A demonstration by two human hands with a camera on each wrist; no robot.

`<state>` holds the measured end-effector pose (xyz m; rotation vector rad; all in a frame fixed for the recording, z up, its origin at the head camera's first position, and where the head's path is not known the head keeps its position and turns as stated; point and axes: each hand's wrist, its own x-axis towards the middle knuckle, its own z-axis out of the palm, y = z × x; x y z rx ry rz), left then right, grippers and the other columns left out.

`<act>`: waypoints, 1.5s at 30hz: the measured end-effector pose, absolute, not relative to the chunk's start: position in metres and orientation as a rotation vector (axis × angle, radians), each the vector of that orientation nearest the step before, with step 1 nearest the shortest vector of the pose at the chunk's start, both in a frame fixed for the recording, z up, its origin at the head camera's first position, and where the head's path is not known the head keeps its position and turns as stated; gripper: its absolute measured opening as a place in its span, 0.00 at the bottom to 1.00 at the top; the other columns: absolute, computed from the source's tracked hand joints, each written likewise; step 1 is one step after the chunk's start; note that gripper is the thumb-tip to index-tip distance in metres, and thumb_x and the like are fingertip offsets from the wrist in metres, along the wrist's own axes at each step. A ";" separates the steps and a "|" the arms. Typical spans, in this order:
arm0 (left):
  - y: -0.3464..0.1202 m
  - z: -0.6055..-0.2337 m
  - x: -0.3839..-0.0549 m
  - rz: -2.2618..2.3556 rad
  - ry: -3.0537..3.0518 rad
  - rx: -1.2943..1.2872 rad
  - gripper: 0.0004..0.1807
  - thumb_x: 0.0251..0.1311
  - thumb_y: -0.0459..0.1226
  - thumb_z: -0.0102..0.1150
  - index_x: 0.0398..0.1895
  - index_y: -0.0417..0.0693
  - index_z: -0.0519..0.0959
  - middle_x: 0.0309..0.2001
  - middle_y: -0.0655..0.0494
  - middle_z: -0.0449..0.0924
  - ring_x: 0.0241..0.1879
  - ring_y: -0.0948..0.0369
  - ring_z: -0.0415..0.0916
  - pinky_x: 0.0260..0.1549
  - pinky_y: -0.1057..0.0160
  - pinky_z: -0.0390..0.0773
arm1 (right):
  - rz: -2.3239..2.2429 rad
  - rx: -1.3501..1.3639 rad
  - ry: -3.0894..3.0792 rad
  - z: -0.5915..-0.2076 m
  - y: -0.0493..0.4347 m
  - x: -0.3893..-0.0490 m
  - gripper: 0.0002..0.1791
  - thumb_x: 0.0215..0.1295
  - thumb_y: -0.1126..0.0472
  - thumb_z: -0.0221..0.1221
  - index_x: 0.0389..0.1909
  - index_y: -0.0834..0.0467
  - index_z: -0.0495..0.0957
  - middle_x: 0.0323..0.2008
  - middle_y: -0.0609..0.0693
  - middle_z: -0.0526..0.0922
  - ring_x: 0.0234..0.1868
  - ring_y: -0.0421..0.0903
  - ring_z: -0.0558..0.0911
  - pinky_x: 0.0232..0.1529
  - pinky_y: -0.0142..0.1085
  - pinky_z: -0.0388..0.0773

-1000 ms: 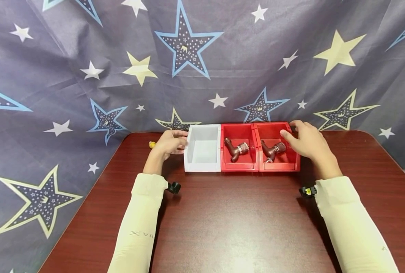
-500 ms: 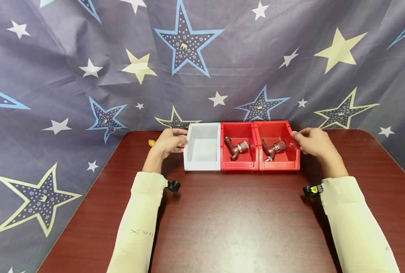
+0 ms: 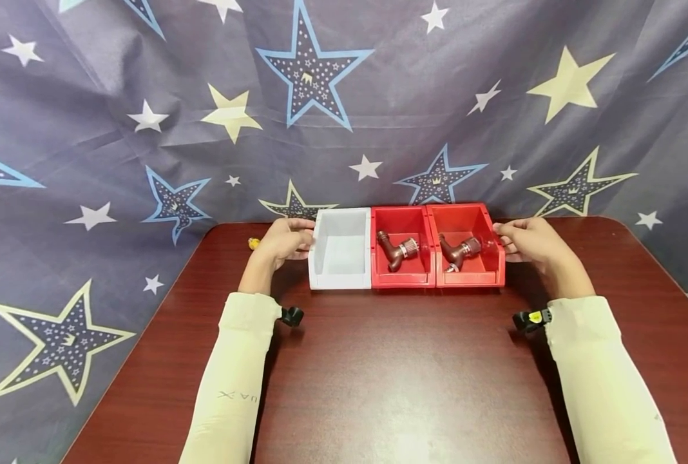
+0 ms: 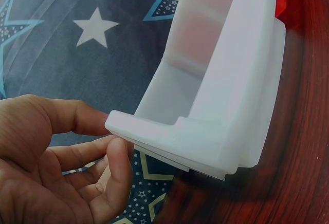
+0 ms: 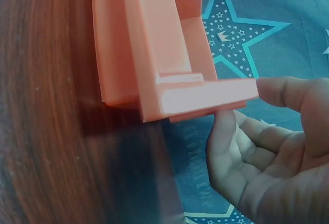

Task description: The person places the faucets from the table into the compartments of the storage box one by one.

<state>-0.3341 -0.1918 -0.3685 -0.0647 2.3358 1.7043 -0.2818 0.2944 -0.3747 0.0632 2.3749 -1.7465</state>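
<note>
White bin point(image 3: 340, 281), middle red bin point(image 3: 403, 280) and right red bin point(image 3: 471, 279) abut in a row near the worktop's point(image 3: 408, 354) back edge; left hand point(image 3: 284, 240) pinches the white bin's outer rim, right hand point(image 3: 532, 243) the right red bin's. Risk: uneven pull could part the row, jolting the middle tap point(image 3: 395, 256) and right tap point(image 3: 455, 254) inside

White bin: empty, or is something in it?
Empty. The head view looks into the white bin and shows only bare walls and floor, unlike the middle bin, which holds a brown tap.
</note>
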 end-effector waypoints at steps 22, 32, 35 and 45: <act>-0.227 -0.370 -0.334 1.119 2.963 0.140 0.20 0.65 0.32 0.50 0.58 0.39 0.80 0.41 0.39 0.83 0.33 0.49 0.77 0.33 0.60 0.78 | -1.757 -0.010 2.364 -0.377 0.293 -0.281 0.22 0.77 0.67 0.48 0.63 0.80 0.65 0.34 0.44 0.84 0.33 0.37 0.83 0.41 0.36 0.86; -0.239 -0.378 -0.340 0.667 3.184 0.386 0.18 0.60 0.34 0.56 0.52 0.36 0.82 0.47 0.39 0.80 0.48 0.44 0.78 0.52 0.44 0.77 | -1.713 0.019 2.414 -0.379 0.295 -0.283 0.23 0.77 0.66 0.49 0.64 0.78 0.67 0.35 0.47 0.84 0.34 0.39 0.83 0.42 0.37 0.87; -0.242 -0.383 -0.338 0.495 3.269 0.326 0.17 0.60 0.37 0.59 0.50 0.38 0.82 0.48 0.39 0.76 0.51 0.40 0.74 0.51 0.38 0.75 | -1.730 0.020 2.402 -0.380 0.294 -0.284 0.23 0.77 0.66 0.49 0.64 0.78 0.67 0.35 0.47 0.84 0.33 0.39 0.83 0.41 0.38 0.87; -0.252 -0.392 -0.338 0.311 3.274 0.233 0.22 0.61 0.41 0.61 0.57 0.39 0.78 0.58 0.36 0.70 0.59 0.36 0.64 0.52 0.31 0.70 | -1.744 0.026 2.407 -0.381 0.295 -0.283 0.22 0.76 0.66 0.50 0.63 0.78 0.67 0.33 0.46 0.84 0.32 0.39 0.83 0.40 0.39 0.87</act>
